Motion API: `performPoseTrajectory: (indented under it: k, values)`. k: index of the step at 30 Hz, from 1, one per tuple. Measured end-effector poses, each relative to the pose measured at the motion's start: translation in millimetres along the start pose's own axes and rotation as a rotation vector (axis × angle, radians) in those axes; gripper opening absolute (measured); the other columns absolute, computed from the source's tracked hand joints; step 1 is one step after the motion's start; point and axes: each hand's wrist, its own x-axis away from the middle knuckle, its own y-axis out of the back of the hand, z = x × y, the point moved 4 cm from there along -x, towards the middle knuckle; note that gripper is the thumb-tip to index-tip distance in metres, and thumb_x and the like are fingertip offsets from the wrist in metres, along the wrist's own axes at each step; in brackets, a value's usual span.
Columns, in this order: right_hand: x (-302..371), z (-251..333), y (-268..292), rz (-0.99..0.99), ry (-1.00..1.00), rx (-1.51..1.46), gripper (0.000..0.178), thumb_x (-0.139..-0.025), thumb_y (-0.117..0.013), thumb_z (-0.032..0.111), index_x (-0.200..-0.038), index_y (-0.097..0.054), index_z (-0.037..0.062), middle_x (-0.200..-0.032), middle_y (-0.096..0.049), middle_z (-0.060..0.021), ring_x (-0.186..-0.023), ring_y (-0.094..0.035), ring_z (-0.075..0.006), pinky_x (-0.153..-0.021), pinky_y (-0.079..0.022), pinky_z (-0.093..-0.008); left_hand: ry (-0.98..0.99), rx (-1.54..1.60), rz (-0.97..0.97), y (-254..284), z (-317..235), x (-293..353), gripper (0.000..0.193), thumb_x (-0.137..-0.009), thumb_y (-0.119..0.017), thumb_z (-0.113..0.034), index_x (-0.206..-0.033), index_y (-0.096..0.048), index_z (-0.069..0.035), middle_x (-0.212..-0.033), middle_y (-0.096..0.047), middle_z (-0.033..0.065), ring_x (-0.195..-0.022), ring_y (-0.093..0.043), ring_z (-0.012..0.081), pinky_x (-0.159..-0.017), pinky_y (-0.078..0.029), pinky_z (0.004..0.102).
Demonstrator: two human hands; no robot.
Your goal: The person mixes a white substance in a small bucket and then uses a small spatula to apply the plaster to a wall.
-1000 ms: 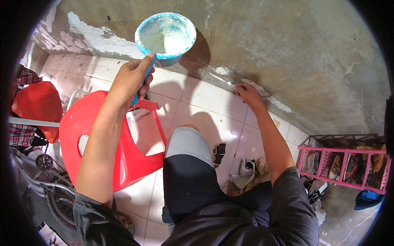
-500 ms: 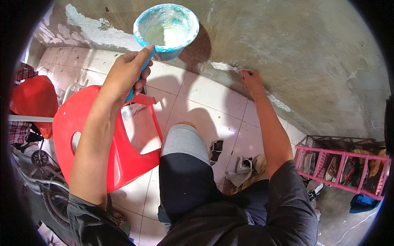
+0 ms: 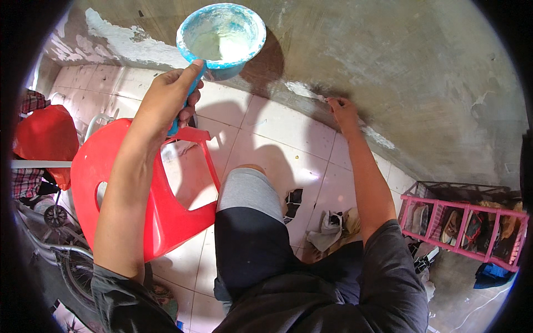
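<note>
My left hand (image 3: 175, 94) is closed round the handle of a blue plastic water dipper (image 3: 191, 58), held out in front of the wall. White paste (image 3: 225, 47) lies in the bowl, and dried white smears coat its rim. To the right, my right hand (image 3: 343, 110) is pinched at the grey plastered wall (image 3: 388, 61), low down near the floor. A white patch (image 3: 301, 89) runs along the wall just left of its fingertips. Whatever sits between those fingers is too small and hidden to name.
A red plastic stool (image 3: 119, 166) lies under my left forearm. Further left are a red bag (image 3: 47, 136) and a bicycle wheel (image 3: 78, 272). A pink rack (image 3: 466, 227) of footwear stands at right against the wall. Crumpled cloth (image 3: 327, 236) lies on the tiled floor.
My right hand has shifted very slightly right and down along the wall. The dipper in my left hand has drifted a little to the left.
</note>
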Motion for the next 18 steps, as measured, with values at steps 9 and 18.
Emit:
performPoseTrajectory:
  k: [9, 18]
  values:
    - [33, 16, 51, -0.037, 0.153, 0.140, 0.022, -0.089, -0.068, 0.028, -0.095, -0.075, 0.0080, -0.065, -0.062, -0.0020, -0.049, -0.051, -0.0084, -0.047, -0.040, -0.0261, 0.004, 0.008, 0.002, 0, -1, 2, 0.052, -0.094, -0.059, -0.053, -0.091, -0.056, -0.001, -0.061, -0.046, -0.0018, -0.042, -0.039, 0.0065, -0.037, -0.030, 0.0228]
    - [8, 18, -14, 0.003, 0.243, 0.250, 0.026, -0.085, -0.066, 0.030, -0.095, -0.075, 0.0073, -0.088, -0.074, -0.0127, -0.083, -0.069, -0.0257, -0.078, -0.051, -0.0340, -0.013, 0.017, 0.023, -4, 2, -3, 0.052, -0.093, -0.060, -0.054, -0.087, -0.057, -0.002, -0.062, -0.047, -0.0013, -0.043, -0.037, 0.0073, -0.039, -0.029, 0.0233]
